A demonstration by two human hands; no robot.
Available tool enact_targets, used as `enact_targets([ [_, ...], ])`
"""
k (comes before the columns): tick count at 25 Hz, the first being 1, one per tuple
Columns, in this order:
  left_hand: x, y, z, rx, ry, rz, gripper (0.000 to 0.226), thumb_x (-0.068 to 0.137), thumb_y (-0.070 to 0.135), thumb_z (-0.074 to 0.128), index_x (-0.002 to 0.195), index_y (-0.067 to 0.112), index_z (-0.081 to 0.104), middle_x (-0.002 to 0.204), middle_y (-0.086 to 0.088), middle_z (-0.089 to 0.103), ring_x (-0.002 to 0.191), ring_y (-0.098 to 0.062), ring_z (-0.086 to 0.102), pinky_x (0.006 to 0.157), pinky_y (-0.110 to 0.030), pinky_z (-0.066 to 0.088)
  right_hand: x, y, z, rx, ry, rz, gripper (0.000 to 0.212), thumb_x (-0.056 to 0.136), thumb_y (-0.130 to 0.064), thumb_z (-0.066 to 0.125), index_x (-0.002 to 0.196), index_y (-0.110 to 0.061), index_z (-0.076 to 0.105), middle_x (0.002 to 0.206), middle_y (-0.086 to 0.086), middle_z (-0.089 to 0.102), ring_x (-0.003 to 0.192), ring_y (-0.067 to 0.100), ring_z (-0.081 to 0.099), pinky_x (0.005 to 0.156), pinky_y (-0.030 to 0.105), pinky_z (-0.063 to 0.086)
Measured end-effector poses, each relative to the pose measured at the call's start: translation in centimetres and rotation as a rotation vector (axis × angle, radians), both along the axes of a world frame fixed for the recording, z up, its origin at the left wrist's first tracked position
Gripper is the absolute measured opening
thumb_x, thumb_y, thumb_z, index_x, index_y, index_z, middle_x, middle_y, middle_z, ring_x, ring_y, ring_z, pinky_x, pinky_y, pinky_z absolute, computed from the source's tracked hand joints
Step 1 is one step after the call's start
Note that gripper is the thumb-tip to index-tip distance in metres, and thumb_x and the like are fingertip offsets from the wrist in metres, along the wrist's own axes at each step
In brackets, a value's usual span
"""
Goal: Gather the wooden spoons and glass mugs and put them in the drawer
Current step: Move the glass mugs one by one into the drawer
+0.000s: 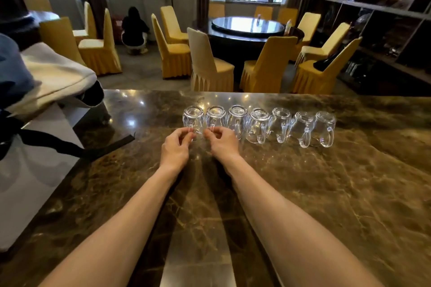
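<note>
Several clear glass mugs stand upside down in a row on the brown marble counter (pixel 303 193), their handles turned toward me. My left hand (pixel 176 147) reaches to the leftmost mug (pixel 192 116) and pinches its handle with curled fingers. My right hand (pixel 222 142) does the same at the handle of the second mug (pixel 215 115). The other mugs (pixel 279 123) stand untouched to the right. No wooden spoons and no drawer are in view.
A white bag (pixel 35 165) with black straps and a pale cloth (pixel 53 74) take up the counter's left side. Beyond the far counter edge are yellow-covered chairs (pixel 210 65), a round dark table (pixel 247 27), a crouching person (pixel 134 30) and dark shelves (pixel 384 18).
</note>
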State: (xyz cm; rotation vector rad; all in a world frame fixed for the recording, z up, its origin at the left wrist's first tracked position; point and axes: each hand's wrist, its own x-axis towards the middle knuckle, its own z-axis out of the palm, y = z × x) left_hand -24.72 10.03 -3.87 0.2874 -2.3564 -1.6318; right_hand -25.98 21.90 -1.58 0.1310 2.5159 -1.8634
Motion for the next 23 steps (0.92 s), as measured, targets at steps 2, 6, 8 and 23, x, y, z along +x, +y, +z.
enact_targets([
  [2,0.1,-0.1,0.2,-0.006,0.012,0.006,0.024,0.09,0.021,0.058,0.113,0.016,0.063,0.102,0.001,0.069,0.095,-0.009,0.061,0.078,-0.019,0.043,-0.1,0.1,0.0,0.065,0.028,-0.051,0.024,0.091,-0.025,0.06,0.104,-0.007,0.069,0.101,0.007,0.07,0.091,0.017,0.063,0.077,0.023,0.048],
  [6,0.4,-0.3,0.7,-0.027,0.017,-0.028,0.025,0.086,0.019,0.064,0.11,0.014,0.064,0.099,0.0,0.069,0.093,-0.009,0.063,0.082,-0.022,0.046,0.0,0.4,0.3,0.231,0.033,-0.094,0.022,0.088,-0.031,0.063,0.098,-0.014,0.074,0.094,0.005,0.074,0.089,0.019,0.065,0.082,0.033,0.051],
  [8,0.5,-0.3,1.0,-0.046,0.018,-0.045,0.025,0.084,0.018,0.067,0.108,0.012,0.064,0.098,0.0,0.068,0.091,-0.009,0.062,0.079,-0.019,0.045,0.1,0.4,0.6,0.274,0.037,-0.088,0.02,0.088,-0.029,0.063,0.093,-0.014,0.075,0.09,0.006,0.074,0.086,0.02,0.066,0.081,0.035,0.052],
  [23,6.5,-2.4,4.6,0.022,0.149,-0.196,0.019,0.082,0.021,0.067,0.101,0.023,0.063,0.093,0.006,0.068,0.089,-0.004,0.065,0.077,-0.016,0.053,6.7,1.1,4.7,0.359,0.218,0.048,0.019,0.09,-0.028,0.062,0.091,-0.014,0.075,0.084,0.005,0.075,0.078,0.019,0.068,0.077,0.041,0.055],
])
